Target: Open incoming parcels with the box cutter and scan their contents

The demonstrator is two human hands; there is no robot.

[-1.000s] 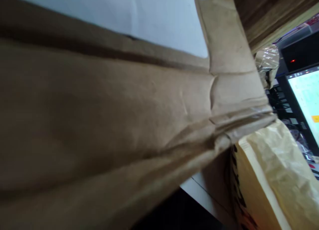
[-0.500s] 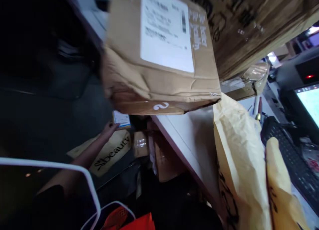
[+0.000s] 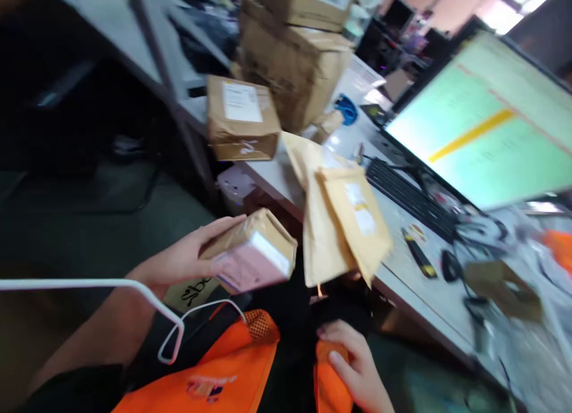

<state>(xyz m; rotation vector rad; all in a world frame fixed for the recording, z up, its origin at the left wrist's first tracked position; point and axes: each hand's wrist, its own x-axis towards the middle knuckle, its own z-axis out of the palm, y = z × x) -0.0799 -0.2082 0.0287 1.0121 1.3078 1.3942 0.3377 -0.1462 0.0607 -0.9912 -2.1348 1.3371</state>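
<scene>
My left hand [image 3: 183, 259] grips a small brown cardboard parcel [image 3: 252, 259] with a pinkish label on its end, held above an orange bag [image 3: 210, 374]. My right hand [image 3: 353, 365] is closed on the orange bag's edge at the lower middle. Two yellow padded envelopes [image 3: 342, 222] hang over the desk's front edge just right of the parcel. A medium cardboard box [image 3: 241, 116] with a white label sits on the desk corner further back.
A white desk [image 3: 420, 294] runs along the right with a black keyboard [image 3: 411, 198], a lit monitor [image 3: 487, 127], cables and a box cutter [image 3: 417, 252]. Large stacked cartons [image 3: 295, 49] stand at the back. A white wire frame [image 3: 147, 300] holds the bag open. Dark floor on the left.
The view swung down and back from the labelled box. My left hand came up from the floor holding the small parcel, and my right hand now shows on the orange bag.
</scene>
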